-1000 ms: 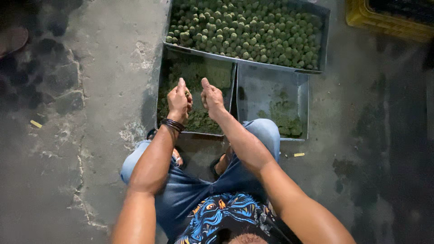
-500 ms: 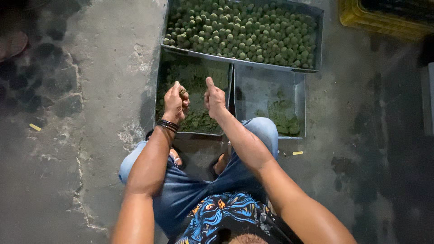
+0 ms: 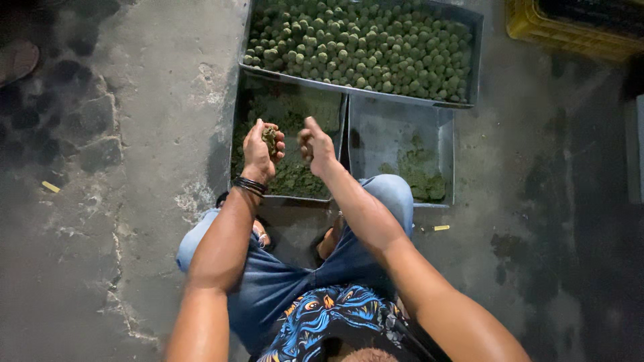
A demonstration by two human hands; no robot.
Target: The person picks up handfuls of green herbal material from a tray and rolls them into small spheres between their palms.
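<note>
A small green lump (image 3: 270,139) sits in the left hand (image 3: 258,153), fingers curled narrow around it, just left of the frame's centre. The right hand (image 3: 315,144) is right beside it, not touching; its fingers are bent in, but I can't tell if anything is in there. Both hands hover over a metal tray (image 3: 239,144) full of loose green mash (image 3: 295,171). Black bands (image 3: 249,185) circle the left wrist. To the right, touching that tray, a second tray (image 3: 389,127) is mostly bare, with a smaller heap (image 3: 419,167). Across the top, a big tray (image 3: 473,67) is packed with green balls (image 3: 362,47). A yellow crate (image 3: 570,30) sits in the upper right corner. The person squats in jeans (image 3: 288,281) on a stained concrete floor (image 3: 134,134).
</note>
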